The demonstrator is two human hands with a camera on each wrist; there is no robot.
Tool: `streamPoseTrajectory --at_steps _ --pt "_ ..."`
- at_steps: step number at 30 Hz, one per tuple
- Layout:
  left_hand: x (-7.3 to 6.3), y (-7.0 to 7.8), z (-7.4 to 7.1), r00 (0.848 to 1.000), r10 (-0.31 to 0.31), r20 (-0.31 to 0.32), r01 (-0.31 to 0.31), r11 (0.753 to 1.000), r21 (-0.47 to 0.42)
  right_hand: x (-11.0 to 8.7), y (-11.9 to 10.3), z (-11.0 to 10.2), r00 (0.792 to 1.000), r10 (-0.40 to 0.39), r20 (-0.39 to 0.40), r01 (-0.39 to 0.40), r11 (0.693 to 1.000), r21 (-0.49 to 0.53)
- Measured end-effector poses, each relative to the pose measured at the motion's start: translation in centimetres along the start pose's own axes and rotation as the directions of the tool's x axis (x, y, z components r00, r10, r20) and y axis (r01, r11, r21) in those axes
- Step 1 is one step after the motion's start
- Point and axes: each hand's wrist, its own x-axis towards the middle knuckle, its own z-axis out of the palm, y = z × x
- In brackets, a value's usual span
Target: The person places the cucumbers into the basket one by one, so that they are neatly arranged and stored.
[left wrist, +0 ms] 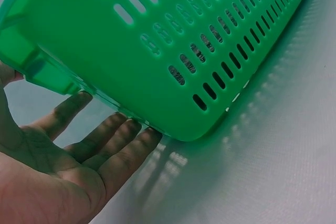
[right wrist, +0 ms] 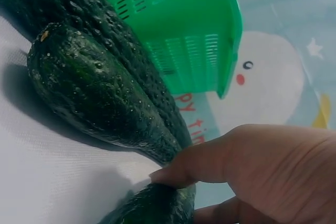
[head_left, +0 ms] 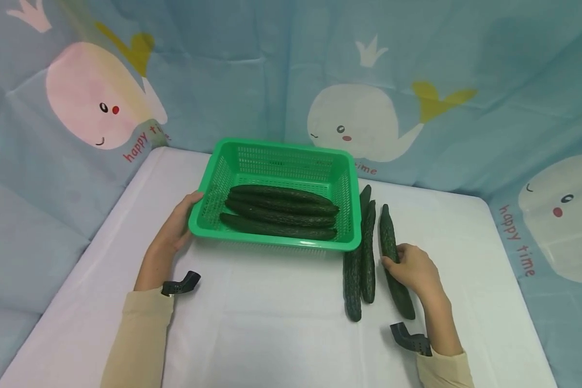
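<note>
A green slotted plastic basket (head_left: 276,243) stands on the table with several long dark cucumbers (head_left: 278,218) lying crosswise inside. My left hand (head_left: 178,218) is at the basket's left end. In the left wrist view, the mostly straight fingers (left wrist: 123,158) touch the basket's outer wall (left wrist: 105,51), with the thumb by the rim. My right hand (head_left: 417,269) pinches a cucumber (head_left: 401,293) between thumb and fingers, right of the basket. Two more cucumbers, one (head_left: 353,285) partly under the basket's rim and another (head_left: 368,258) beside it, lie side by side; the right wrist view shows them close up.
White cloth covers the table (head_left: 271,323). A blue curtain (head_left: 233,81) printed with whales hangs close behind the basket and along both sides. Each wrist wears a dark camera mount, the left one (head_left: 181,283) and the right one (head_left: 411,339).
</note>
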Motion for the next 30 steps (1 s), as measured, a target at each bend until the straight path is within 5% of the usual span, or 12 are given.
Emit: streamPoseTrajectory --at_steps 14,23,30 --pt "-0.1 0.4 -0.1 1.0 -0.016 -0.007 0.016 1.0 0.002 0.4 1.1 -0.6 0.998 -0.008 0.062 0.003 0.996 0.085" --pt "0.3 0.1 0.0 1.0 0.011 -0.007 -0.011 1.0 -0.007 0.5 1.7 -0.6 1.0 -0.01 0.02 0.007 0.989 0.15" --pt "0.1 0.0 0.2 0.999 -0.027 -0.03 0.027 1.0 0.014 0.3 1.3 -0.6 0.999 -0.039 0.028 0.033 0.983 0.178"
